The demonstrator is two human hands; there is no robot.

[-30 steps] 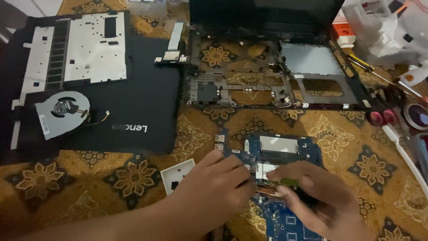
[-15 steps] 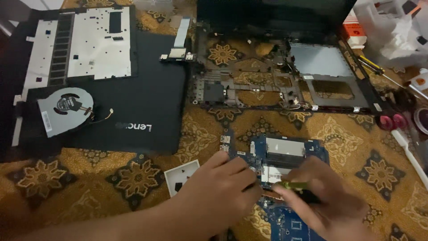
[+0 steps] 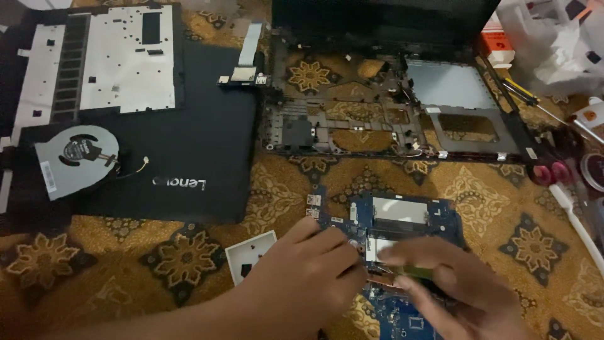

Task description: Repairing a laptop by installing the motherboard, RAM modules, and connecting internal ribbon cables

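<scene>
Since a moment ago both hands have stayed low over the blue circuit board (image 3: 409, 217), though the right hand (image 3: 453, 289) now looks smeared with motion and the whole scene sits a touch lower in view. That board is flat, glossy and studded with small metal parts, with two pale silvery rectangular patches near its middle; it lies on the patterned gold-and-brown cloth (image 3: 491, 195), near the bottom centre, just in front of the person. The left hand (image 3: 308, 277) rests on the board's left part, fingers curled down and pressing against it, holding nothing I can make out. The right hand pinches a thin greenish strip (image 3: 415, 272) between thumb and fingers, right over the board's lower half; blur hides what it is. Just left of the hands lies a small white square piece (image 3: 251, 261) with dark cut-outs. Farther back, the stripped black laptop frame (image 3: 390, 119) shows its ribbed plastic skeleton, the cloth visible through its openings. To the left, a matte black laptop cover (image 3: 195, 145) lies flat, a round grey cooling fan (image 3: 75, 157) resting at its left edge, and a perforated silver metal plate (image 3: 119, 60) behind it. Tools with red handles (image 3: 553, 173) lie at the right edge.
</scene>
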